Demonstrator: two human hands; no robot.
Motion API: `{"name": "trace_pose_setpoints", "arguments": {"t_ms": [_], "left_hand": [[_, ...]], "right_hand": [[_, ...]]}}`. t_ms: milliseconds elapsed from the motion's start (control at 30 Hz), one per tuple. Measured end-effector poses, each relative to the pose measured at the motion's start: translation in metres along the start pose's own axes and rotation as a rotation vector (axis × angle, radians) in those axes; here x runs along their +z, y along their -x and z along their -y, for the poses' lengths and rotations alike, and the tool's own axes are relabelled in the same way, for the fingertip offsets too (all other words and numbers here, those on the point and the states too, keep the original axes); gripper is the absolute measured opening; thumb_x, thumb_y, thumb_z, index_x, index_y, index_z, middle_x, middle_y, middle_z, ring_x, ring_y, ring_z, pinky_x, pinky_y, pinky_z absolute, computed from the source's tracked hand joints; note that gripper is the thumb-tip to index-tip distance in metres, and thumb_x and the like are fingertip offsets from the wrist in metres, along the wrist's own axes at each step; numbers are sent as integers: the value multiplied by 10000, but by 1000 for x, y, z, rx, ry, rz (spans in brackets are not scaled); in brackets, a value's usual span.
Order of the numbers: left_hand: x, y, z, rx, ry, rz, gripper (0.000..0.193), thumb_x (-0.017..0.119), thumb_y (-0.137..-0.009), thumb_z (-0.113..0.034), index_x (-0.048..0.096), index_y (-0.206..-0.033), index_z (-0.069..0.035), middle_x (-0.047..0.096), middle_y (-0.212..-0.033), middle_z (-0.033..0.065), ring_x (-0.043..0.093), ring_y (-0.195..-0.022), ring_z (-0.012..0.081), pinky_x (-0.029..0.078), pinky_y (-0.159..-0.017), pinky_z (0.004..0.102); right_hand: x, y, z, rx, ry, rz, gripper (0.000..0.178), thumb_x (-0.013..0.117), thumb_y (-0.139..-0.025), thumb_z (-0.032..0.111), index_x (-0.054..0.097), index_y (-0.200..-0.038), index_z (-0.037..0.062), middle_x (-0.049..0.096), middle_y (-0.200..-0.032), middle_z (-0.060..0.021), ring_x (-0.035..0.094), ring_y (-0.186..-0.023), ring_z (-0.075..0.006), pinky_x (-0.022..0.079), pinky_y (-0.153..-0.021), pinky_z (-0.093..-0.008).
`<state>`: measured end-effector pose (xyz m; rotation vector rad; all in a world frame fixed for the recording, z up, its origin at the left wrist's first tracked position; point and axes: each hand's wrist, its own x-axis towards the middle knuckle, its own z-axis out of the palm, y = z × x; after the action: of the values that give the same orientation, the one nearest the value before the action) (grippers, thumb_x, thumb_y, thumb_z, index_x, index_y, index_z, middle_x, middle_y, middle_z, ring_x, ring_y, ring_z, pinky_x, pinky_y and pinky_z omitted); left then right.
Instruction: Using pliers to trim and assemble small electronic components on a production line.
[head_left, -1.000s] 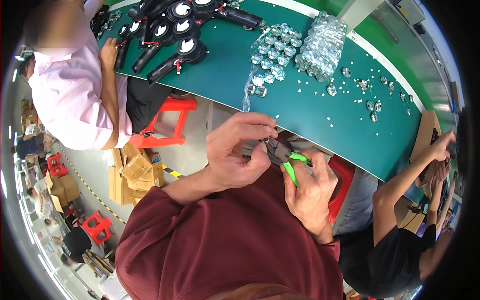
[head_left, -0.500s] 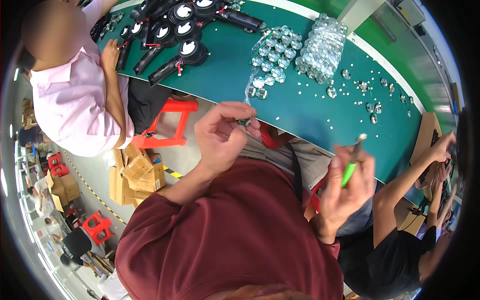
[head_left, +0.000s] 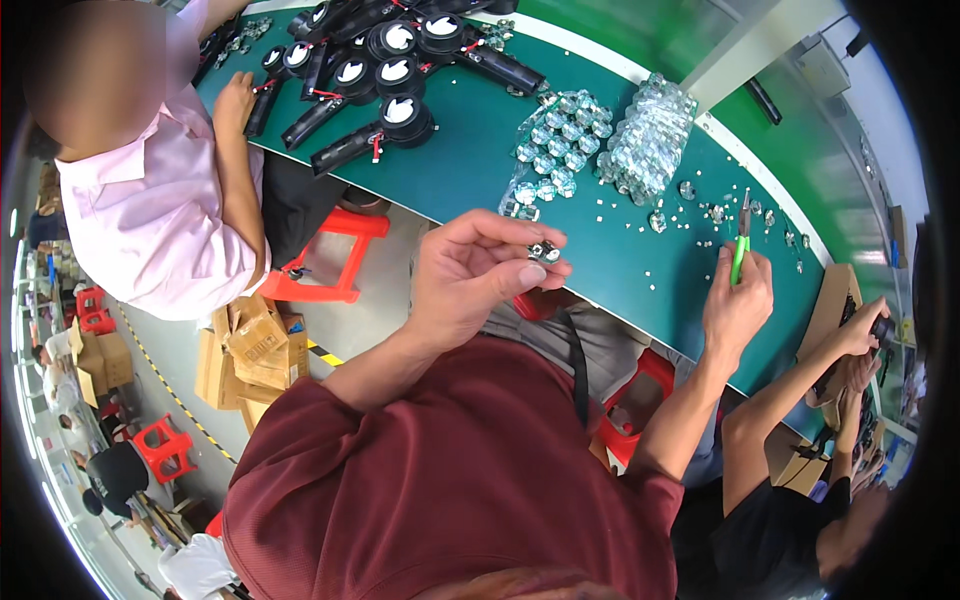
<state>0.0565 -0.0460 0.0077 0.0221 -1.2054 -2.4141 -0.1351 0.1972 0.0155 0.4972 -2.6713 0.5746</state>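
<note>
My left hand (head_left: pixel 478 280) is raised over the near edge of the green table (head_left: pixel 600 260) and pinches a small round silver part (head_left: pixel 546 251) between thumb and fingers. My right hand (head_left: pixel 737 305) reaches out to the right and grips green-handled pliers (head_left: pixel 740 252), whose tip points up toward several tiny loose parts (head_left: pixel 715 212) scattered on the table. Just beyond my left hand lie clear sheets of round silver parts (head_left: pixel 550 155) and a heap of them (head_left: pixel 650 135).
Several black round devices with long handles (head_left: pixel 385 75) lie at the table's far left. A person in a pink shirt (head_left: pixel 150 220) sits on my left, another in black (head_left: pixel 800 480) on my right. Red stools (head_left: pixel 335 255) and cardboard boxes (head_left: pixel 250 350) stand on the floor.
My hands were together over my lap with the pliers on the part. They have separated: the right hand swung out to the table with the pliers, the left kept the part.
</note>
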Motion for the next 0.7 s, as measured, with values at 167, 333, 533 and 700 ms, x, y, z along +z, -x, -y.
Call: {"name": "trace_pose_setpoints", "arguments": {"t_ms": [167,333,533,700], "left_hand": [[-2,-1,-3,27,-17,-46,231,687,-901,57,603,-1113,21,647,-1209,268,724,-1007,355,640,-872,440],[-11,-4,-15,92,-118,-143,231,686,-885,72,607,-1095,16,656,-1206,237,716,-1032,343,635,-866,437],[-102,-99,-107,561,-700,-574,154,694,-873,32,682,-1027,43,726,-910,85,662,-781,101,551,-715,239],[-254,-174,-194,540,-815,-874,178,720,-812,-36,702,-978,28,738,-862,94,705,-761,152,561,-708,256]], "right_hand": [[14,-1,-1,-34,20,8,183,666,-962,195,727,-962,21,673,-943,-136,639,-747,-338,493,-668,-436],[32,0,-9,-125,9,-49,195,677,-956,194,719,-993,8,672,-976,-148,655,-784,-357,516,-678,-444],[38,18,-20,-175,58,-140,138,687,-933,129,713,-988,5,671,-1043,-143,669,-797,-359,535,-664,-447],[43,13,-16,-196,84,-124,151,694,-908,106,706,-1011,-3,661,-1088,-151,658,-866,-379,528,-726,-465]]}}
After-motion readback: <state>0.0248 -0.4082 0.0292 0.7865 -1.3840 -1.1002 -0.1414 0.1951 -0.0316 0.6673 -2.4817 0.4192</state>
